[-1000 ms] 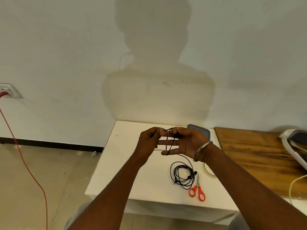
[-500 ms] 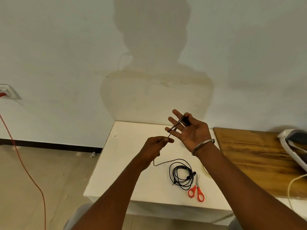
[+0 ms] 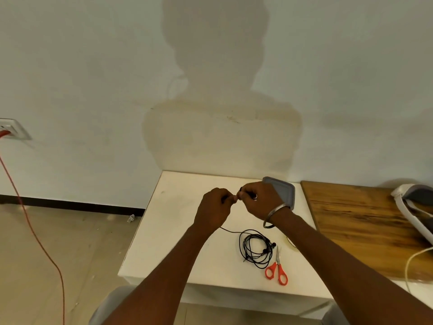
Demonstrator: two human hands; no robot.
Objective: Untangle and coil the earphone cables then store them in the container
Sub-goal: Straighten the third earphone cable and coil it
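Left hand (image 3: 214, 207) and right hand (image 3: 260, 200), fingertips meeting, each pinched the thin black earphone cable (image 3: 246, 247); its tangled bulk lay below the right wrist.

The earphone cable (image 3: 230, 231) runs out of sight under the left hand (image 3: 214, 207), whose curled fingers hide how it is gripped. Only dark slivers show at those fingertips and inside the closed right hand (image 3: 259, 200). The right hand also covers the near left part of the grey container (image 3: 284, 191), so whether it is lidded cannot be told. A pale loop (image 3: 291, 242) beside the right forearm is half hidden and too thin to identify. The white appliance (image 3: 413, 214) and a white cord (image 3: 407, 269) are cut off by the right edge, and the wall socket (image 3: 11, 130) by the left. A floor scrap (image 3: 131, 218) is too small to tell.
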